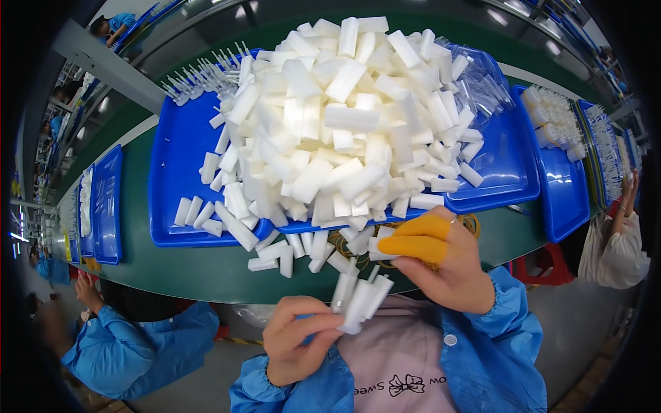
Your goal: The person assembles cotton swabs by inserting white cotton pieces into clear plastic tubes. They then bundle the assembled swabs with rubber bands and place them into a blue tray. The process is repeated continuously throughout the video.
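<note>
White pronged part (359, 306): we have it in front of our chest, off the near edge of the table, tilted, prongs up. Our left hand (299, 339) has thumb and fingertips pinched on its base. White tubular pieces stand on it, thin pins poking out of the top; we can't tell how far each piece is seated.

Our right hand (446, 256), yellow covers on two fingers, is clamped on a loose white block (381, 246), just above and right of the part. Block and part look apart; depth between them we can't judge.

Just past our hands: loose white pieces (286, 260) on the green table (200, 275), plus yellow-brown loops (471, 224), partly behind our right hand. Beyond that, a big heap of white blocks (344, 124) spills across two blue trays, left one (180, 193) and right one (499, 189). At the left tray's far edge we have a cluster of pronged pieces (206, 74) standing up; clear plastic pieces (482, 86) lie in the right tray beside the heap.

Further out: another blue tray (107, 206) to our left, one more (566, 187) to our right with white pieces (551, 120) stacked at its far end. Co-worker's blue sleeve (127, 347) at left, a second person's pale sleeve (623, 251) at right, red stool (544, 267) near the latter.
</note>
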A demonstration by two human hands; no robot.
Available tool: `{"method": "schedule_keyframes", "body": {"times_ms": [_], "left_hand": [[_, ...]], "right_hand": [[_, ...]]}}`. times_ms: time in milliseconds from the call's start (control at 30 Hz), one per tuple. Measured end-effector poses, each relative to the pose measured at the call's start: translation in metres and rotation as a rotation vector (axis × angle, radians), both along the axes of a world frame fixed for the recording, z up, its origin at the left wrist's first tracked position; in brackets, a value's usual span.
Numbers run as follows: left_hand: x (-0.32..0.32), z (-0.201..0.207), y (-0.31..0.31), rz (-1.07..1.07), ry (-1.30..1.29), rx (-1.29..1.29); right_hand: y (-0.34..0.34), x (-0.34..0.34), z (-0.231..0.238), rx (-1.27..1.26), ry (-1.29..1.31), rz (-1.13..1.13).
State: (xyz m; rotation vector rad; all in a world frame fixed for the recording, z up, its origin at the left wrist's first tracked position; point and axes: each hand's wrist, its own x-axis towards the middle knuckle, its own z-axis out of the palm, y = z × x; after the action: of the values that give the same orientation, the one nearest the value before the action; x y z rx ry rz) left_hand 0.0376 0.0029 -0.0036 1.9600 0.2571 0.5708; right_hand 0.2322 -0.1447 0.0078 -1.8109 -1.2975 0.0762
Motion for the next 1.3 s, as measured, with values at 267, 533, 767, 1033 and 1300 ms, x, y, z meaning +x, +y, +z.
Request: {"method": "schedule_keyframes", "body": {"times_ms": [267, 533, 767, 1033, 1300], "left_hand": [[-0.024, -0.007, 0.024, 0.193, -0.069, -0.007], [-0.012, -0.005, 0.025, -0.131, -0.156, -0.013], [0.007, -0.006, 0.014, -0.292, -0.211, 0.133], [0.020, 0.001, 0.008, -0.355, -0.215, 0.260], [0.032, 0.001, 0.009, -0.476, -0.318, 0.389]], "right_hand": [[0.034, -0.019, -0.024, -0.461, -0.444, -0.035], [0.005, -0.012, -0.011, 0.116, 0.524, -0.040], [0.004, -0.009, -0.009, 0.266, 1.180, 0.006], [-0.006, -0.003, -0.009, 0.142, 1.319, 0.158], [-0.014, 0.004, -0.012, 0.165, 0.662, 0.252]]}}
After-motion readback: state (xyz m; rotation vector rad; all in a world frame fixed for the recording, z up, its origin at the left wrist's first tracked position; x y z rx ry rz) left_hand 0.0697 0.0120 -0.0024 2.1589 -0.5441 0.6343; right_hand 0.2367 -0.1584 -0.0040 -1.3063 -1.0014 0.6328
